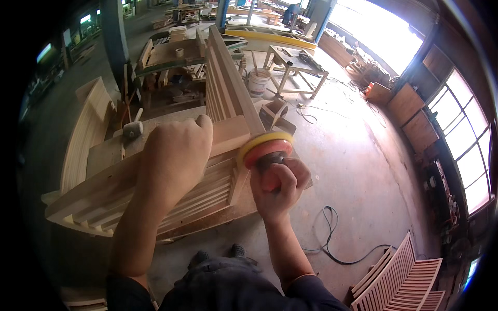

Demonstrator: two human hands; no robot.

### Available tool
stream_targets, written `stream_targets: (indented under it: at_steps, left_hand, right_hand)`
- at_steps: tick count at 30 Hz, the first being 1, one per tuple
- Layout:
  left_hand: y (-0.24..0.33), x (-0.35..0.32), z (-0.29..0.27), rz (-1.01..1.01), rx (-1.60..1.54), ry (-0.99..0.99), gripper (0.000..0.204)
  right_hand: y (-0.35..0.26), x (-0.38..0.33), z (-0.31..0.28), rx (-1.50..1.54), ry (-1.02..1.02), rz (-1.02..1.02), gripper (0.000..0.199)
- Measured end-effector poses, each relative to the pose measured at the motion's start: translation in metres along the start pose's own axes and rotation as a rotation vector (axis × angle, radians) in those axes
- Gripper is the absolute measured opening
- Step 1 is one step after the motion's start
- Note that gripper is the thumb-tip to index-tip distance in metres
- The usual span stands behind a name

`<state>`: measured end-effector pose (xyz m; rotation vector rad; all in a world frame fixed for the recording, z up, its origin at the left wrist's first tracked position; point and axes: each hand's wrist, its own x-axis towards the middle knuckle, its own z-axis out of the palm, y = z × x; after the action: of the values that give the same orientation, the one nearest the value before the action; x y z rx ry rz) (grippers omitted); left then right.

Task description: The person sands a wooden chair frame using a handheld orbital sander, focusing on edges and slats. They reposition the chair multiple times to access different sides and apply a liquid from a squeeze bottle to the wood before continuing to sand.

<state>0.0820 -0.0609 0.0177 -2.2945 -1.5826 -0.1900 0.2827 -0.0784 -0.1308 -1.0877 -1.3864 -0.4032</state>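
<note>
A slatted wooden furniture frame point(104, 181) of pale timber lies tilted on a work surface in front of me. My left hand point(176, 155) is closed over its upper rail, with most of the fingers hidden behind the back of the hand. In my right hand point(280, 189) is a power sander point(267, 151) with a red body and a yellow round pad, gripped by its dark handle. The pad meets the frame's corner, at the right end of a short crosspiece point(231, 136). A long slatted section point(228, 78) rises away from that corner.
A mallet point(133, 129) lies on the bench behind my left hand. Beyond stand a white bucket point(259, 82) and a small table point(295, 59) with tools. A dark hose point(332, 243) curls over the floor at right, near slatted wooden pieces point(402, 274). A pillar point(114, 41) stands far left.
</note>
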Motion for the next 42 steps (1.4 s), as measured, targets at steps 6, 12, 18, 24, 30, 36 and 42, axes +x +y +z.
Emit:
stream_targets:
  at_steps: [6,12,18,24,30,36,42]
  left_hand:
    - [0.001,0.002,0.003,0.004,-0.018,-0.003,0.025]
    - [-0.007,-0.006,-0.009,0.043,-0.108,-0.075,0.038]
    - [-0.032,-0.041,-0.011,0.010,-0.116,-0.050,0.057]
    - [-0.070,-0.095,-0.024,-0.113,-0.122,-0.044,0.089]
    - [-0.130,-0.162,-0.039,-0.465,-0.180,-0.122,0.078]
    - [-0.160,-0.188,-0.015,-0.476,0.009,0.120,0.032]
    - [-0.166,-0.188,-0.007,-0.438,0.031,0.225,0.027]
  right_hand:
    - [0.012,-0.054,0.001,0.044,-0.107,0.049,0.052]
    - [0.045,-0.046,-0.039,0.185,-0.272,0.426,0.063]
    - [0.053,0.114,-0.091,0.224,-0.523,0.179,0.059]
    - [0.000,0.239,-0.048,0.199,-1.086,-0.351,0.043]
    - [-0.063,0.247,0.011,0.137,-1.373,-0.425,0.049]
    - [-0.132,0.238,0.057,0.247,-1.510,-0.593,0.044]
    - [-0.198,0.218,0.082,0.404,-1.513,-0.853,0.034]
